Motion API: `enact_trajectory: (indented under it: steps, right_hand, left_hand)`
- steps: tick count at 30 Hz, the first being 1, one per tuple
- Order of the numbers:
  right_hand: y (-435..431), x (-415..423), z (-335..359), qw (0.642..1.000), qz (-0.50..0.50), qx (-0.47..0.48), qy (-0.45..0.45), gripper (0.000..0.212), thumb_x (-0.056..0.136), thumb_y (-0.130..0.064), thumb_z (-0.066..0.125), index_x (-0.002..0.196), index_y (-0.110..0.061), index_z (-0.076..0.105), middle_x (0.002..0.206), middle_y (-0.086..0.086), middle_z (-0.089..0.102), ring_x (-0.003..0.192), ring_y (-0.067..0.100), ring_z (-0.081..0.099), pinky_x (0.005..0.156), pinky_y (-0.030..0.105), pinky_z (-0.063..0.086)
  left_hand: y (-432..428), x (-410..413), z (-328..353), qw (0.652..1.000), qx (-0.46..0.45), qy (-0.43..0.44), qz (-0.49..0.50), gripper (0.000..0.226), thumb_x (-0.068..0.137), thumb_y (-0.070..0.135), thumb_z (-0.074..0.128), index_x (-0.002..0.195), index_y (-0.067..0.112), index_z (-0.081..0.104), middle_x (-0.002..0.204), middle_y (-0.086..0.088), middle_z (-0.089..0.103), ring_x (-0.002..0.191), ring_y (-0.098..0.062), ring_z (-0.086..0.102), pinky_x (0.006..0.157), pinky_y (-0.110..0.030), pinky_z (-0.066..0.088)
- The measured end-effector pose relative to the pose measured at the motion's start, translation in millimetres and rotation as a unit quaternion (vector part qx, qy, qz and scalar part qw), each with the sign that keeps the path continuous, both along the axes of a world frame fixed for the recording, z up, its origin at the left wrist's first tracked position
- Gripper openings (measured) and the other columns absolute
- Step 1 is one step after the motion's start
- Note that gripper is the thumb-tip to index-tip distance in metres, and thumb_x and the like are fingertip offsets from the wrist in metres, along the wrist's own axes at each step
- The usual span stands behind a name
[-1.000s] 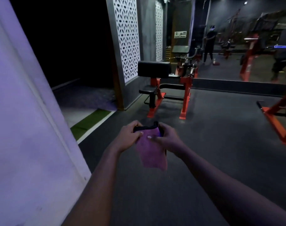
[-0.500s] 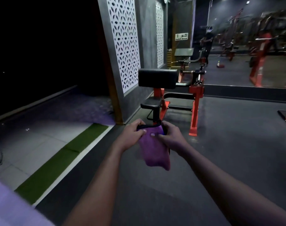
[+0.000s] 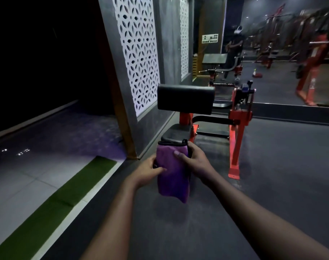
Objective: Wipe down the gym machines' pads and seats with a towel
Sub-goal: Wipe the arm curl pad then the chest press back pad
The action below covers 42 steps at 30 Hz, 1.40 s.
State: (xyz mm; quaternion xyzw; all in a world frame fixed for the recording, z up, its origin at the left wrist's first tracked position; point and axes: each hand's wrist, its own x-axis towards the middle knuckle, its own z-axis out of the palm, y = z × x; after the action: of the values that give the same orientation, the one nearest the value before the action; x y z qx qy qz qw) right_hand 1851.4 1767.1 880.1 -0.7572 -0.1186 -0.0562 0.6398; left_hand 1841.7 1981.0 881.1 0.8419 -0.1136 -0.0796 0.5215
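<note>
lower left of the frame: a strip of green artificial turf [image 3: 53, 201] borders the dark rubber floor you stand on. upper centre-left: a white perforated lattice panel [image 3: 139, 53] on a grey wall. neither bears on the task.

centre of the frame: your left hand [image 3: 150, 170] curls round the left edge of the folded purple microfibre towel with black trim [image 3: 172, 171]. your right hand [image 3: 193, 162] pinches the towel's upper right, thumb on the front face and fingers behind. both hands thus grip the towel, which hangs in the air between them. the fold probably serves to give a thick, flat wiping face.

just above the towel in the frame: the small black padded seat [image 3: 178, 133], and over it the wide black rectangular arm pad [image 3: 185, 99], both on a red steel machine frame [image 3: 236, 139]. the towel appears apart from both, so wiping seems not yet begun. the seat lies nearest your hands.

writing: a pale wall sign [image 3: 209, 38] at upper centre-right and white lettering on a dark bar [image 3: 222, 83] behind the pad are both too blurred to read. no brand is legible on the towel.
</note>
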Motion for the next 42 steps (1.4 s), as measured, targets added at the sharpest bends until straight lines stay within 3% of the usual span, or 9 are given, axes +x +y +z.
enact_trajectory:
  steps: [7, 11, 16, 20, 23, 27, 33, 37, 42]
  right_hand:
    - [19.4, 176.9, -20.0, 0.994, -0.05, 0.047, 0.091, 0.056, 0.073, -0.055, 0.08, 0.117, -0.023, 0.066, 0.114, 0.002, 0.074, 0.109, 0.021, 0.07, 0.096, 0.048, 0.057]
    - [22.8, 255.9, -36.6, 0.984, -0.092, 0.035, 0.146, 0.044, 0.07, -0.053, 0.082, 0.093, -0.021, 0.062, 0.091, 0.002, 0.071, 0.087, 0.019, 0.066, 0.08, 0.048, 0.059]
    - [23.3, 365.5, -65.0, 0.977, -0.111, 0.013, 0.181, 0.052, 0.063, -0.056, 0.083, 0.089, -0.018, 0.06, 0.086, 0.005, 0.067, 0.078, 0.019, 0.062, 0.067, 0.042, 0.055]
    - [15.7, 444.6, -92.1, 0.966, -0.079, 0.046, 0.242, 0.047, 0.083, -0.023, 0.084, 0.116, -0.014, 0.053, 0.106, 0.01, 0.066, 0.082, 0.025, 0.059, 0.049, 0.024, 0.046]
    - [12.5, 488.5, -110.7, 0.962, -0.052, 0.05, 0.262, 0.034, 0.087, -0.012, 0.079, 0.114, -0.018, 0.059, 0.114, 0.01, 0.069, 0.093, 0.02, 0.065, 0.065, 0.025, 0.053]
    - [8.3, 545.7, -146.8, 0.954, -0.089, 0.053, 0.28, 0.017, 0.089, -0.004, 0.074, 0.097, -0.016, 0.065, 0.093, 0.005, 0.068, 0.085, 0.016, 0.062, 0.077, 0.035, 0.052]
    - [19.8, 579.8, -210.3, 0.906, -0.196, 0.09, 0.363, 0.033, 0.086, 0.009, 0.066, 0.09, -0.018, 0.048, 0.084, 0.012, 0.057, 0.073, 0.019, 0.05, 0.057, 0.029, 0.04]
    - [30.1, 593.6, -245.6, 0.872, -0.29, 0.099, 0.381, 0.041, 0.083, 0.007, 0.067, 0.098, -0.023, 0.044, 0.089, 0.01, 0.061, 0.076, 0.016, 0.054, 0.063, 0.029, 0.045]
    - [43.5, 608.1, -275.2, 0.804, -0.469, 0.022, 0.364, 0.03, 0.079, 0.001, 0.07, 0.097, -0.021, 0.06, 0.084, -0.002, 0.066, 0.076, 0.02, 0.06, 0.07, 0.025, 0.05]
  left_hand:
    - [27.7, 205.2, 1.9, 0.997, 0.043, 0.052, -0.028, 0.02, 0.094, 0.026, 0.066, 0.113, 0.023, 0.062, 0.117, -0.003, 0.068, 0.105, -0.018, 0.066, 0.083, -0.033, 0.054]
    - [30.9, 300.8, -0.8, 0.993, 0.115, 0.029, -0.019, 0.017, 0.095, 0.028, 0.061, 0.103, 0.013, 0.059, 0.105, -0.004, 0.064, 0.098, -0.023, 0.061, 0.089, -0.043, 0.047]
    - [30.0, 410.1, -23.2, 0.987, 0.148, 0.029, -0.049, 0.01, 0.095, 0.03, 0.06, 0.093, 0.022, 0.054, 0.1, -0.001, 0.062, 0.093, -0.021, 0.06, 0.09, -0.048, 0.049]
    - [24.8, 492.5, -41.7, 0.978, 0.187, 0.036, -0.081, 0.018, 0.095, 0.042, 0.063, 0.091, 0.027, 0.054, 0.096, 0.004, 0.063, 0.091, -0.017, 0.061, 0.086, -0.042, 0.051]
    - [22.4, 539.7, -47.4, 0.966, 0.175, 0.141, -0.124, 0.055, 0.07, 0.063, 0.079, 0.108, 0.028, 0.059, 0.107, 0.005, 0.068, 0.096, -0.014, 0.068, 0.081, -0.033, 0.057]
    - [20.7, 606.7, -88.1, 0.91, 0.269, 0.257, -0.184, 0.077, 0.056, 0.043, 0.096, 0.121, 0.025, 0.059, 0.117, 0.006, 0.07, 0.104, -0.013, 0.068, 0.091, -0.033, 0.057]
    - [13.4, 691.0, -132.4, 0.89, 0.377, 0.167, -0.192, 0.05, 0.07, 0.039, 0.088, 0.105, 0.018, 0.059, 0.105, 0.0, 0.065, 0.092, -0.019, 0.061, 0.073, -0.027, 0.045]
    - [7.2, 752.7, -173.7, 0.885, 0.375, 0.139, -0.236, 0.056, 0.068, 0.042, 0.089, 0.105, 0.015, 0.058, 0.1, -0.002, 0.064, 0.087, -0.019, 0.061, 0.07, -0.029, 0.05]
    - [-16.9, 804.6, -235.0, 0.905, 0.309, 0.077, -0.282, 0.047, 0.072, 0.042, 0.088, 0.093, 0.016, 0.056, 0.08, 0.002, 0.057, 0.072, -0.016, 0.05, 0.055, -0.025, 0.035]
